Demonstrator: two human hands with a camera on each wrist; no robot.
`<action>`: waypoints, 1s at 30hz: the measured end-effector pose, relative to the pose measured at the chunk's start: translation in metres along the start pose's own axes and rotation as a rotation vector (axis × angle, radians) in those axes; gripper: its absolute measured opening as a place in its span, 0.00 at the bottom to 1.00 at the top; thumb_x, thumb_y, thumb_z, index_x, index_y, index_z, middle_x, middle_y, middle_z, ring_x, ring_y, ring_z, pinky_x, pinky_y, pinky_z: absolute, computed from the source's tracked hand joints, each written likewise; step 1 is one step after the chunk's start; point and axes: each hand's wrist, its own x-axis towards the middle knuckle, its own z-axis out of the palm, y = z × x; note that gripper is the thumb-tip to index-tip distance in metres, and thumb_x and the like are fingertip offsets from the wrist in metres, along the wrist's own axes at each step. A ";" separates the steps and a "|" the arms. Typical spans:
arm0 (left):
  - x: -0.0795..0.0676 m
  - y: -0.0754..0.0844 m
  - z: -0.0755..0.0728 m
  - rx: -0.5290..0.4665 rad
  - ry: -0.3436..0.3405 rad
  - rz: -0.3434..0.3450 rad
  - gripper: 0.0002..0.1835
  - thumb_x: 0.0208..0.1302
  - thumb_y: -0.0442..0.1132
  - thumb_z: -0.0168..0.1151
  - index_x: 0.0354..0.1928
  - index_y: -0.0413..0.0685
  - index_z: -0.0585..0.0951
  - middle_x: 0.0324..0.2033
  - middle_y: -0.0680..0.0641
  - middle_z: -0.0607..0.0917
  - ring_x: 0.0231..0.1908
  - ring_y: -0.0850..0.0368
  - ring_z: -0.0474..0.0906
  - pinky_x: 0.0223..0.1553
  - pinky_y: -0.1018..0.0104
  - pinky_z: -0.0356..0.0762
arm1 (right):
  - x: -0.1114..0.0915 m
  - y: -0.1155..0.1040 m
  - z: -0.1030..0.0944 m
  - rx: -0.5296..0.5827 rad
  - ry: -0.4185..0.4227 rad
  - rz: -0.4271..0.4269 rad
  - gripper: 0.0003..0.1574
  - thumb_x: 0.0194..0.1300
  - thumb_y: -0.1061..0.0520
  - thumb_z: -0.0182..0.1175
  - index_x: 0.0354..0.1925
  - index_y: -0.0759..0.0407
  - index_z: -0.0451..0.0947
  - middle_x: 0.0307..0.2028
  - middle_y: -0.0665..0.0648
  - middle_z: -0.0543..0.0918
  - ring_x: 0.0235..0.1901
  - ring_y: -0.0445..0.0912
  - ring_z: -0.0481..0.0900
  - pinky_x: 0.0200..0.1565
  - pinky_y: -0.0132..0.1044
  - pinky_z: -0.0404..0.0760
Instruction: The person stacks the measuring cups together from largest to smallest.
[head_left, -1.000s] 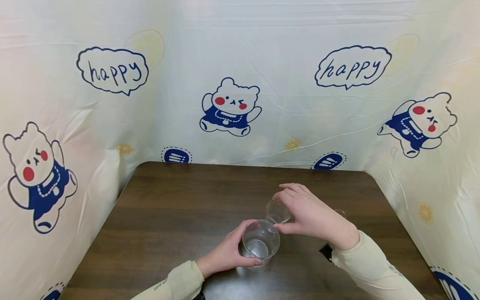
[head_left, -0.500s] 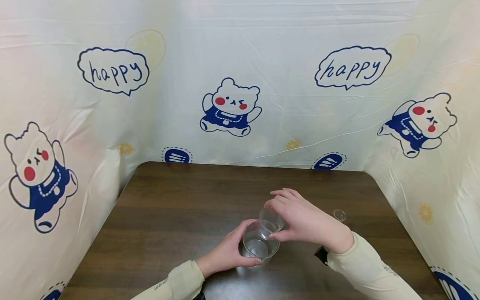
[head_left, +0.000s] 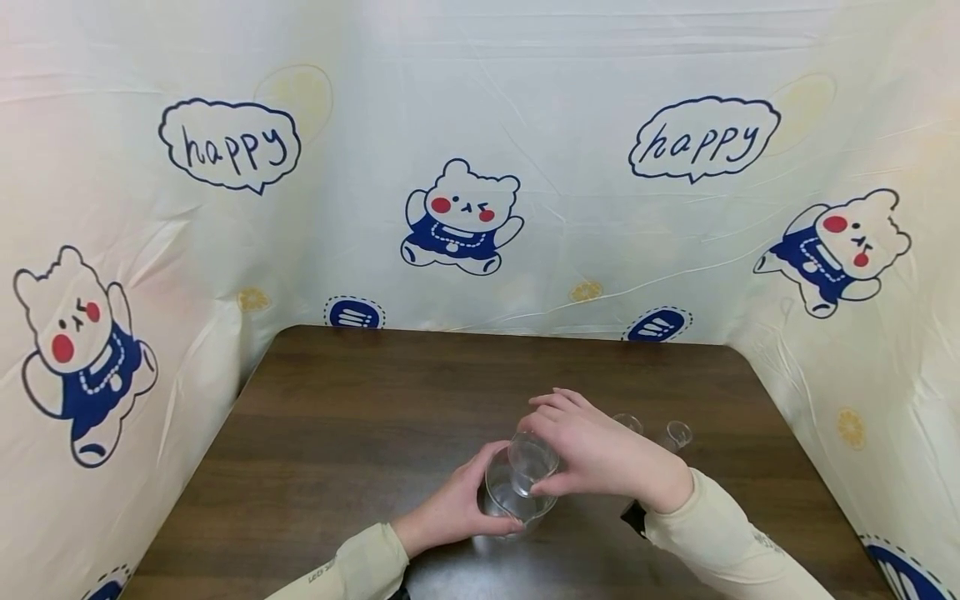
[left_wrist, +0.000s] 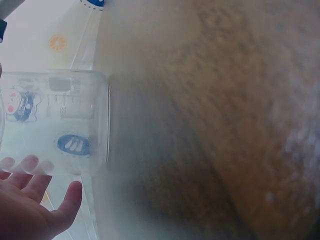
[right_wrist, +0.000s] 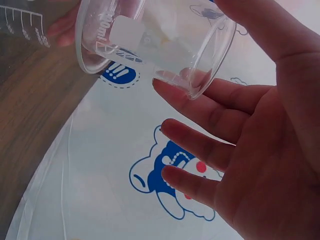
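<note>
1. The left hand (head_left: 455, 498) curves its thumb and fingers wide around the larger beaker (left_wrist: 75, 120), which stands upright on the worktop (head_left: 337, 433).
2. The right hand (head_left: 592, 458) pinches the smaller beaker (head_left: 533, 462) near its rim, thumb opposite forefinger, the other fingers loosely spread.
3. That smaller beaker leans at the larger one's mouth; inside or just above, I can't quite tell.
4. Past the right forearm, a clear rim (head_left: 628, 422) and a narrower vessel (head_left: 674, 437) show.

Curtain (head_left: 570, 192): bright, evenly lit before you;
Table (head_left: 375, 400): darker; pale glare low in your head view; hazy, out of focus in your left wrist view;
Right hand (right_wrist: 265, 135): shaded, backlit, yet clear to you;
Small beaker (right_wrist: 155, 45): thin rim highlights
</note>
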 end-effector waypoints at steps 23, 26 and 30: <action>-0.002 -0.038 0.015 0.049 0.014 -0.013 0.48 0.44 0.60 0.72 0.66 0.66 0.56 0.56 0.57 0.72 0.50 0.62 0.72 0.50 0.63 0.72 | 0.001 -0.002 0.025 0.033 -0.068 -0.014 0.36 0.46 0.34 0.68 0.48 0.52 0.75 0.44 0.45 0.80 0.58 0.51 0.69 0.63 0.49 0.60; -0.001 -0.039 0.014 0.062 0.014 -0.020 0.48 0.45 0.61 0.71 0.66 0.67 0.56 0.57 0.58 0.71 0.51 0.62 0.72 0.51 0.63 0.72 | 0.001 -0.002 0.027 0.009 -0.062 -0.017 0.36 0.46 0.35 0.68 0.48 0.52 0.75 0.43 0.46 0.80 0.57 0.51 0.70 0.63 0.51 0.60; -0.001 -0.040 0.014 0.061 0.018 -0.010 0.47 0.45 0.61 0.70 0.66 0.66 0.56 0.57 0.58 0.71 0.51 0.62 0.72 0.51 0.62 0.72 | 0.002 -0.004 0.029 -0.019 -0.070 -0.006 0.35 0.46 0.34 0.68 0.47 0.52 0.76 0.43 0.47 0.80 0.57 0.50 0.70 0.63 0.52 0.58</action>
